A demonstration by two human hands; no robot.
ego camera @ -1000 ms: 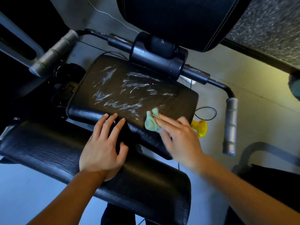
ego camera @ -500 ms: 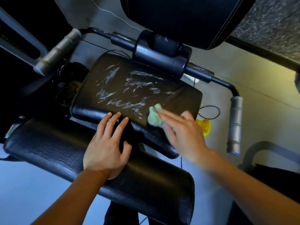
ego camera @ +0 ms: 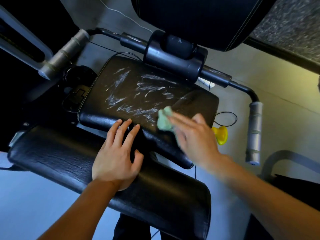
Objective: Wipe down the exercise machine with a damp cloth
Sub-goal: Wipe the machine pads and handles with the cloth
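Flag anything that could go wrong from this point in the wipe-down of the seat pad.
1. The green cloth is bunched small under the right hand, so it may only smear the white streaks rather than lift them.
2. Streaks reach the seat pad's far left part, away from the cloth; that area could be missed.
3. The left hand rests on the lower pad, fingertips at the seat pad's edge, perhaps blocking the next strokes.
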